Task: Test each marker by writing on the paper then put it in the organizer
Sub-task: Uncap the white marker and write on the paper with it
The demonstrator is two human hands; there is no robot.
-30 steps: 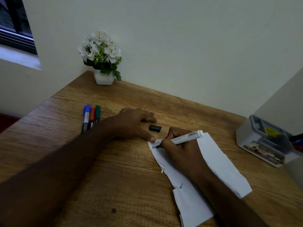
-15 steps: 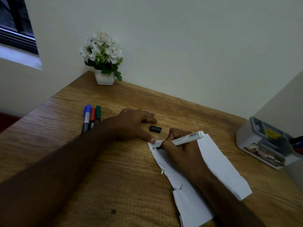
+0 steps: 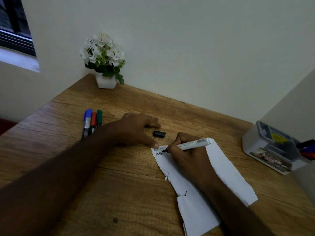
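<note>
- A white-barrelled marker [image 3: 190,144] is pinched in the curled fingers of the right hand [image 3: 187,155], its black tip set on the top-left corner of the paper [image 3: 226,171], just right of the black letters "AB" [image 3: 159,153] written there.
- The paper, a long white sheet with a ragged left edge, is laid slantwise on the wooden table [image 3: 119,184], running from the centre of the view toward 5 o'clock under the right forearm.
- The left hand [image 3: 136,129] is spread flat on the table at 10 o'clock from the marker tip, its thumb tip pressed at the paper's top corner; nothing is gripped in it.
- A black cap [image 3: 159,134] is seen lying on its side on the table, between the two hands, touching neither.
- Three capped markers, blue [image 3: 87,122], red [image 3: 93,121] and green [image 3: 99,117], are laid side by side at 9 o'clock from the left hand, partly hidden by the forearm.
- A grey organizer [image 3: 265,149] is set at 3 o'clock by the table's right edge, with marker ends showing at its far side.
- White flowers in a white pot [image 3: 105,80] are placed at 11 o'clock, in the corner against the wall.
</note>
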